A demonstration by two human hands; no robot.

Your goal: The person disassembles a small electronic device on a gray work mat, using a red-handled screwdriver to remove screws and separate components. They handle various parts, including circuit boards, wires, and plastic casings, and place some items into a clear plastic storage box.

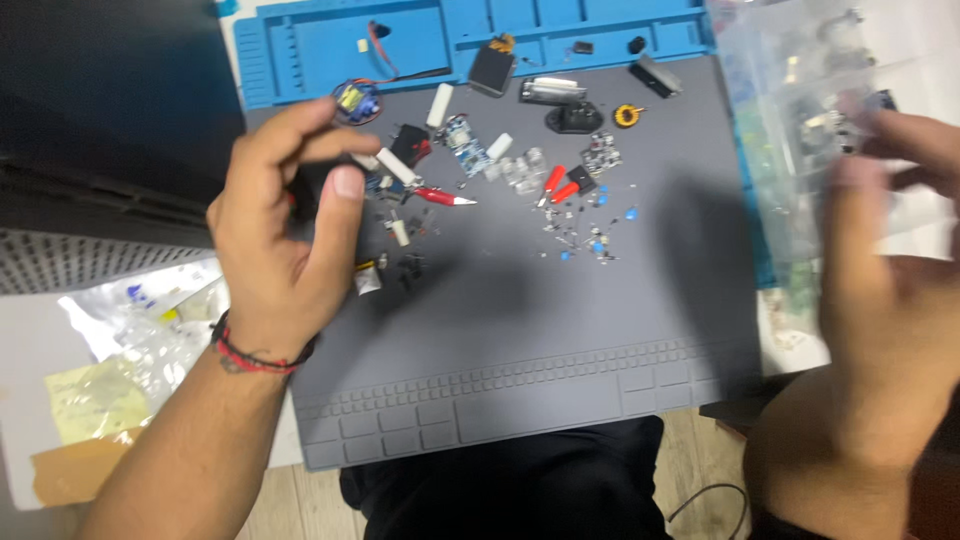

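Left hand [285, 235] pinches a small dark part [312, 183] up off the mat [520, 330] for a look; right hand [880, 250], blurred, grips clear bags [790, 90], loose parts [560, 190] between them.

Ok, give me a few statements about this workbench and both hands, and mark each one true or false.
1. The left hand pinches a small dark part above the grey mat. True.
2. The right hand rests flat on the middle of the mat. False: it is at the mat's right edge, at a clear plastic bag of parts.
3. A red and black band sits on the left wrist. True.
4. The small components lie scattered on the mat's upper half. True.
5. The yellow ring coil lies inside the blue tray. False: it lies on the grey mat, just below the tray.
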